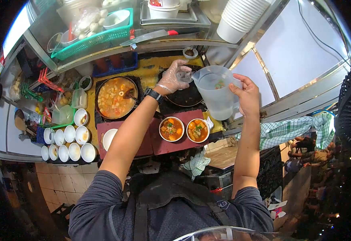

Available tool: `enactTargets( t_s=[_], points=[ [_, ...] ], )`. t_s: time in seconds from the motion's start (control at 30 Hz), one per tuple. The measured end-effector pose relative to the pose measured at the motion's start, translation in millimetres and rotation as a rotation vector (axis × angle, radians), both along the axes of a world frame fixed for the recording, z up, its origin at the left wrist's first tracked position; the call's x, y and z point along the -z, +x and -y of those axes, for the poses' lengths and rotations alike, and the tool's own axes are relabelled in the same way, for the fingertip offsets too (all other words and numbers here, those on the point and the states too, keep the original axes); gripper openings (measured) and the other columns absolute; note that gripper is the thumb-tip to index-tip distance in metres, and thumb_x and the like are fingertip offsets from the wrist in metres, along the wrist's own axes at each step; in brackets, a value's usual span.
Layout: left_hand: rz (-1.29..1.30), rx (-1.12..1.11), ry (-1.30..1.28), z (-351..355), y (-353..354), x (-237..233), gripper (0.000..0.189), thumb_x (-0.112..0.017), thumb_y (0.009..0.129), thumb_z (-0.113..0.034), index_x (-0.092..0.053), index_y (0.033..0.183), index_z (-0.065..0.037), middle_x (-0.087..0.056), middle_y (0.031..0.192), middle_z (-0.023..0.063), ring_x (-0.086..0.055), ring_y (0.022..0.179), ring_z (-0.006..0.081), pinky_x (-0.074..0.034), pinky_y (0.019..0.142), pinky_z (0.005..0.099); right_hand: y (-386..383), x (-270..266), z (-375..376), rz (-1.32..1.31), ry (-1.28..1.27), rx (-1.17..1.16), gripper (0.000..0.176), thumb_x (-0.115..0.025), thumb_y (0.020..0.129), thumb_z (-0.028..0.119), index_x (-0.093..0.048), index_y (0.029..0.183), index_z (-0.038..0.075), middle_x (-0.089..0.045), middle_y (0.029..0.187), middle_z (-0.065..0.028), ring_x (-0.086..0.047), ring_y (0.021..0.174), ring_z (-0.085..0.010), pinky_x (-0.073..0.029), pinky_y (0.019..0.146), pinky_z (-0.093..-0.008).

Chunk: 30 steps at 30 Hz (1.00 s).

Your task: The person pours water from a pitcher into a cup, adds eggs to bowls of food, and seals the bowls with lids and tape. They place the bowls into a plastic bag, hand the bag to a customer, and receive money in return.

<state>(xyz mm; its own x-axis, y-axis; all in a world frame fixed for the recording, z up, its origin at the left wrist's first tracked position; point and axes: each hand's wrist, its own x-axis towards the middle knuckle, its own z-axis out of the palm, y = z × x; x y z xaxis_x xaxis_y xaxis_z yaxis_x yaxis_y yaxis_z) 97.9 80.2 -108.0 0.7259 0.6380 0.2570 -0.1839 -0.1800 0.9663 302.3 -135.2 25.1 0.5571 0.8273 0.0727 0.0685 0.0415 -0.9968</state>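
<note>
My right hand grips the handle side of a clear plastic pitcher, held up above the counter with some liquid in it. My left hand, in a thin clear glove and with a black watch at the wrist, reaches over the black pan and touches the pitcher's spout; whether it holds something small I cannot tell. Below the hands, two white bowls of orange soup sit on a dark red board.
A large pot of orange stew stands left of the pan. Several empty white bowls are lined up at the left. A green basket, a knife and stacked white cups sit on the shelf behind. A checked cloth hangs right.
</note>
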Motion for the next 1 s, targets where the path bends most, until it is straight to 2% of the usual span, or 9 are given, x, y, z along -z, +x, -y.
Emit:
enactTargets(
  t_s=[0.17,0.4,0.6,0.67,0.8,0.87,0.9,0.93,1.0],
  points=[
    [-0.052,-0.037,0.126,-5.3,0.7,0.4,0.098,-0.087,0.066,0.004,-0.035,0.148,-0.007,-0.063,0.134,0.0127,-0.059,0.127,0.0232,-0.050,0.110,0.0397,4.2,3.6,-1.8,-0.020,0.010,-0.009,0.043,-0.079,0.086,-0.010,-0.065,0.127,-0.007,-0.074,0.113,-0.0165,-0.071,0.099,-0.0179,-0.059,0.088,-0.0294],
    [-0.058,-0.017,0.058,-9.3,4.1,5.1,0.096,-0.087,0.067,0.005,-0.036,0.148,-0.006,-0.063,0.136,0.0130,-0.059,0.127,0.0238,-0.049,0.111,0.0401,9.8,5.8,-2.1,-0.072,0.019,0.002,0.044,-0.078,0.086,-0.011,-0.063,0.128,-0.007,-0.073,0.114,-0.0164,-0.070,0.099,-0.0181,-0.059,0.089,-0.0299],
    [-0.109,-0.061,0.154,-15.5,9.1,12.6,0.099,-0.091,0.066,0.003,-0.037,0.148,-0.006,-0.065,0.136,0.0110,-0.062,0.124,0.0220,-0.048,0.112,0.0371,14.3,4.5,5.1,-0.146,0.095,0.024,0.045,-0.076,0.086,-0.012,-0.061,0.128,-0.007,-0.072,0.117,-0.0174,-0.069,0.104,-0.0193,-0.058,0.092,-0.0311],
    [-0.059,-0.047,0.028,-18.8,12.1,18.2,0.092,-0.092,0.064,0.002,-0.046,0.143,-0.007,-0.067,0.131,0.0081,-0.063,0.121,0.0199,-0.049,0.109,0.0355,15.7,2.0,10.5,-0.178,0.127,0.028,0.044,-0.076,0.086,-0.012,-0.061,0.127,-0.008,-0.071,0.118,-0.0178,-0.068,0.106,-0.0197,-0.057,0.094,-0.0313],
    [-0.040,-0.009,0.075,-42.3,23.9,45.3,0.074,-0.092,0.066,-0.001,-0.062,0.133,-0.007,-0.070,0.129,0.0069,-0.066,0.118,0.0201,-0.051,0.108,0.0349,13.1,-7.1,22.6,-0.187,0.231,0.062,0.042,-0.075,0.087,-0.012,-0.061,0.126,-0.008,-0.070,0.120,-0.0172,-0.066,0.109,-0.0200,-0.054,0.099,-0.0319],
    [-0.257,-0.044,0.326,-49.9,23.8,44.5,0.060,-0.091,0.067,-0.002,-0.070,0.122,-0.009,-0.071,0.127,0.0082,-0.064,0.124,0.0240,-0.051,0.108,0.0374,10.0,-14.4,29.2,-0.198,0.265,0.077,0.041,-0.075,0.087,-0.012,-0.062,0.125,-0.008,-0.070,0.121,-0.0171,-0.065,0.110,-0.0200,-0.053,0.100,-0.0320],
    [-0.285,-0.100,0.493,-49.2,23.2,39.2,0.051,-0.086,0.070,-0.003,-0.073,0.119,-0.011,-0.072,0.124,0.0138,-0.066,0.122,0.0319,-0.053,0.105,0.0416,9.0,-17.2,32.9,-0.200,0.281,0.088,0.040,-0.075,0.087,-0.012,-0.062,0.125,-0.008,-0.069,0.123,-0.0170,-0.065,0.110,-0.0198,-0.053,0.101,-0.0322],
    [-0.285,-0.098,0.489,-52.4,26.1,42.1,0.051,-0.086,0.070,-0.003,-0.073,0.119,-0.011,-0.072,0.124,0.0138,-0.066,0.122,0.0319,-0.053,0.105,0.0416,8.0,-20.2,37.0,-0.202,0.296,0.099,0.040,-0.074,0.087,-0.012,-0.062,0.124,-0.007,-0.068,0.124,-0.0170,-0.065,0.111,-0.0197,-0.053,0.101,-0.0325],
    [-0.351,-0.245,0.906,-66.8,33.7,51.9,0.041,-0.082,0.075,-0.008,-0.073,0.115,-0.009,-0.073,0.116,0.0118,-0.070,0.108,0.0339,-0.056,0.099,0.0444,5.7,-27.1,45.4,-0.188,0.293,0.101,0.040,-0.075,0.087,-0.012,-0.062,0.124,-0.007,-0.067,0.125,-0.0172,-0.064,0.112,-0.0200,-0.052,0.102,-0.0326]
  ],
)
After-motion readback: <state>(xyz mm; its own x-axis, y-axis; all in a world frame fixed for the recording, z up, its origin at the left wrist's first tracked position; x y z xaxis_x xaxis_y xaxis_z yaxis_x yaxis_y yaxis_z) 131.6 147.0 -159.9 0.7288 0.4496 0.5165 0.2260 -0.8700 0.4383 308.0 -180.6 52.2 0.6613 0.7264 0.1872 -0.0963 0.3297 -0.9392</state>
